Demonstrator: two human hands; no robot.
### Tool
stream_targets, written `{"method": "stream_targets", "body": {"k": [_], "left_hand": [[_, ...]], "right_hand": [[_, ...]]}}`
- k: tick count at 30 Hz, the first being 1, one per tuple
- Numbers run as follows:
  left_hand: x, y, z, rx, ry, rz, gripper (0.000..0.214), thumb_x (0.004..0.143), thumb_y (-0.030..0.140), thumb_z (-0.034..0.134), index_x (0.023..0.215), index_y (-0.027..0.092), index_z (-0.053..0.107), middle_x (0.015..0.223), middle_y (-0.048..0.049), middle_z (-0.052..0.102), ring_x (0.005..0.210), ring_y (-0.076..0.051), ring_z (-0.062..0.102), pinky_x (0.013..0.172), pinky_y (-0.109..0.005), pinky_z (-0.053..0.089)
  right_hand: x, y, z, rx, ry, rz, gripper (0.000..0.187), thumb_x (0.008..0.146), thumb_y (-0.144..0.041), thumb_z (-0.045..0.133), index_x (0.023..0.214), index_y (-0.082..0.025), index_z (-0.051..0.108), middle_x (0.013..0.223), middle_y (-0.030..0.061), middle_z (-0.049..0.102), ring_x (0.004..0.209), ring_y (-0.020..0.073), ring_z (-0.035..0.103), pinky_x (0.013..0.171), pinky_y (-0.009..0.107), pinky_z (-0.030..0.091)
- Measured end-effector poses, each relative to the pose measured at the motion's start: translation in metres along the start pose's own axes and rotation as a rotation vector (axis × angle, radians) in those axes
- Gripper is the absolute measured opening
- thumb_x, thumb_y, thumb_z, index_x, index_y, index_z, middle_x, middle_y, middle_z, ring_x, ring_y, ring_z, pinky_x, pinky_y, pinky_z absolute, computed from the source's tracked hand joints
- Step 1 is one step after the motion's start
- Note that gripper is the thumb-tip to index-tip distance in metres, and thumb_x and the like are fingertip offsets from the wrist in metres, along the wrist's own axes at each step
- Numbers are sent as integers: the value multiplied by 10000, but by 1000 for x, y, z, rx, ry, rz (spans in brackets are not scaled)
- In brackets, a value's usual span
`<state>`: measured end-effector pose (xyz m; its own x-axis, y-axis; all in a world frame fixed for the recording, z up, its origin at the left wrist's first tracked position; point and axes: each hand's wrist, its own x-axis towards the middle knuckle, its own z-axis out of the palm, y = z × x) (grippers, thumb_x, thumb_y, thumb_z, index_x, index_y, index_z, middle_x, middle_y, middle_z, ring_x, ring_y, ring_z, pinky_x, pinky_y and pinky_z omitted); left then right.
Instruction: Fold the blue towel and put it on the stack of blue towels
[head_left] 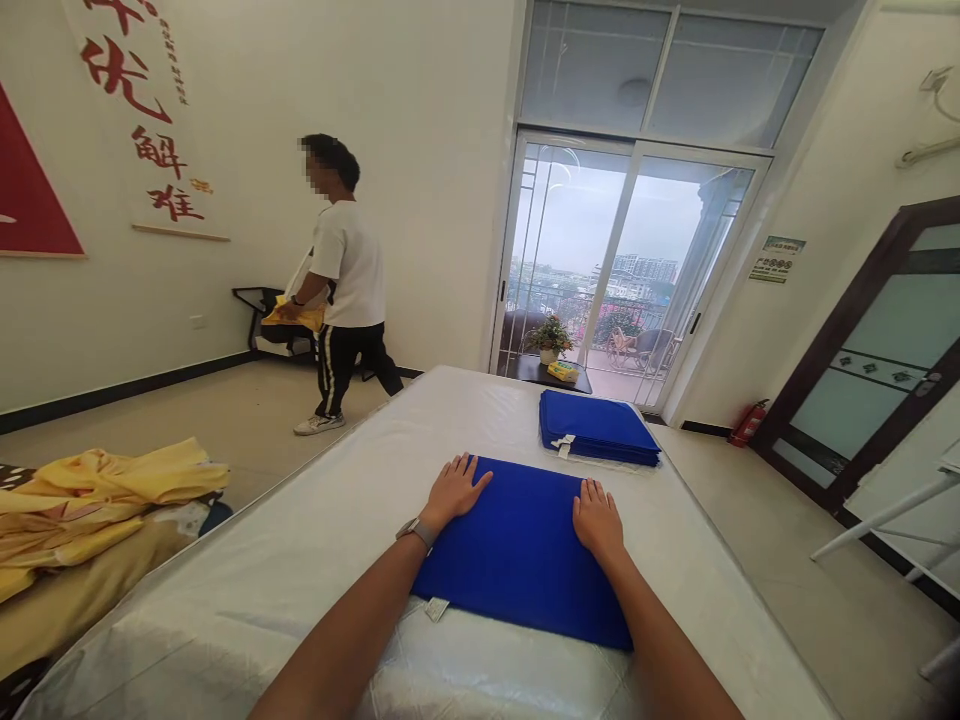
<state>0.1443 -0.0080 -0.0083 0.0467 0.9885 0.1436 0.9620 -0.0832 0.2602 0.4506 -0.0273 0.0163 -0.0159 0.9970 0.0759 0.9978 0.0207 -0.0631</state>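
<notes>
A flat blue folded cloth piece [517, 550] lies on the plastic-covered mattress [315, 570], a small white tag [436, 609] showing at its near edge. My left hand [454, 490] rests flat on its far left corner, fingers stretched out and thumb apart. On the far right corner lies my right hand [598, 518], also flat, with its fingers extended. Neither hand grips anything. Just beyond, a neat stack of similar blue pieces [600, 425] sits near the mattress's right edge, with white tags hanging from its front.
Yellow bedding [112, 500] is heaped at the left. Another person [349, 270] walks past on the left, carrying something yellow. A small dark table [529, 370] with a flower pot [551, 345] stands before the glass door. A fire extinguisher [748, 424] stands by the right wall.
</notes>
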Motion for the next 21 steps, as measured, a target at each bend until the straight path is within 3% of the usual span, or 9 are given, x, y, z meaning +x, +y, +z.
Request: {"method": "stream_targets", "body": {"k": [9, 14, 18, 21], "left_hand": [[5, -3, 9, -21, 31, -2, 918, 972, 753, 85, 1606, 134, 326, 1680, -166, 258, 1564, -338, 214, 1246, -505, 179], [5, -5, 8, -19, 4, 2, 925, 976, 748, 78, 1613, 113, 298, 1687, -171, 230, 1574, -318, 184, 1249, -471, 169], [9, -10, 1, 15, -58, 18, 940, 970, 755, 91, 1618, 98, 270, 1682, -205, 209, 1565, -344, 205, 1229, -507, 200], [13, 1, -9, 87, -94, -14, 942, 966, 754, 118, 1600, 85, 314, 1660, -234, 257, 1549, -378, 241, 1217, -547, 204]], "right_hand": [[-55, 13, 7, 39, -119, -3, 710, 1049, -475, 169, 1643, -91, 213, 1706, 55, 166, 1583, 220, 134, 1276, 413, 132], [-60, 10, 6, 46, -104, -3, 696, 1054, -450, 149, 1642, -81, 204, 1707, 55, 165, 1584, 216, 123, 1279, 410, 113], [-61, 8, 3, 79, -95, -6, 686, 1057, -431, 150, 1641, -75, 204, 1706, 65, 169, 1584, 216, 127, 1278, 412, 110], [-64, 7, 1, 111, -88, -2, 683, 1058, -432, 159, 1641, -81, 212, 1705, 66, 176, 1585, 206, 120, 1276, 403, 97]]}}
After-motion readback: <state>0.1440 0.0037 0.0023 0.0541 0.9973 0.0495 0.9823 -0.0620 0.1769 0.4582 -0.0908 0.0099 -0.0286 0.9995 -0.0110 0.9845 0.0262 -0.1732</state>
